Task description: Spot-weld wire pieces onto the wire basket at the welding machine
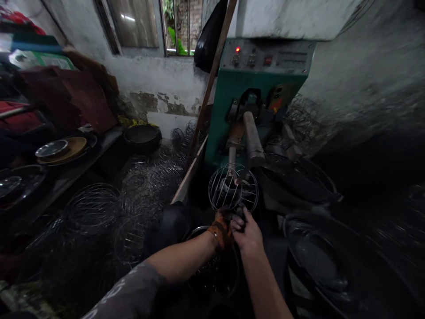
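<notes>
A round wire grille (233,189) with parallel bars stands upright under the electrode arm (252,137) of a green welding machine (245,93). My left hand (222,229), in a worn orange-brown glove, grips the grille's lower rim. My right hand (247,230), bare, pinches the same rim just beside it, fingers closed. Both hands touch each other below the grille. The machine's red lamp (237,49) is lit.
Heaps of finished wire grilles (93,208) cover the floor at left. A wooden stick (212,79) leans against the machine. Dark basins (142,137) and metal plates (53,149) sit on a low bench at left. More dark pans (318,261) lie at right.
</notes>
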### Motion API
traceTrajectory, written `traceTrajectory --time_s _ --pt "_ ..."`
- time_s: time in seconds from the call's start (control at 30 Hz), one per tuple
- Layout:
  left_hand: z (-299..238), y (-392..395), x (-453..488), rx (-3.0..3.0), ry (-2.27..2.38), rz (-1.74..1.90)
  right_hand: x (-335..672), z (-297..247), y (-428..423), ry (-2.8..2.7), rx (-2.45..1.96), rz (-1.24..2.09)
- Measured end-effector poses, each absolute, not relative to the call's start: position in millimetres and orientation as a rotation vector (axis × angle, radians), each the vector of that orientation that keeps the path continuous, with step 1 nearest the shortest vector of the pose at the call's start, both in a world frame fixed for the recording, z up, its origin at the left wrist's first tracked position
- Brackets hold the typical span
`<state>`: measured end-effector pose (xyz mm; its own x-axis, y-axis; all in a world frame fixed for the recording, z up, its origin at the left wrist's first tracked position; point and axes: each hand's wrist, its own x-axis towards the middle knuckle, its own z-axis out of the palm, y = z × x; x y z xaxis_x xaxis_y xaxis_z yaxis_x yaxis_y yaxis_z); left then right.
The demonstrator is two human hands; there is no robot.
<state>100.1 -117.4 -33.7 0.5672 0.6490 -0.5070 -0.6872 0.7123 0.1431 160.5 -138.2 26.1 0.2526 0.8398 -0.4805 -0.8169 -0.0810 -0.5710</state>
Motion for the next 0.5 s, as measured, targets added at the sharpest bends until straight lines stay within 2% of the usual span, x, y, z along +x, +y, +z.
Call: traceTrajectory --time_s 0.23,0.4,0.5 --pt "-31 -119 87 0.004 0.448 0.592 175 28 -121 -0.138 -0.975 1.333" --pt "6 -143 34 0.424 0.357 0.538 204 31 -112 -0.373 -1.122 1.31" --pt "32 -146 6 0.691 0.539 0.721 221 36 -110 -0.488 -1.194 1.276"
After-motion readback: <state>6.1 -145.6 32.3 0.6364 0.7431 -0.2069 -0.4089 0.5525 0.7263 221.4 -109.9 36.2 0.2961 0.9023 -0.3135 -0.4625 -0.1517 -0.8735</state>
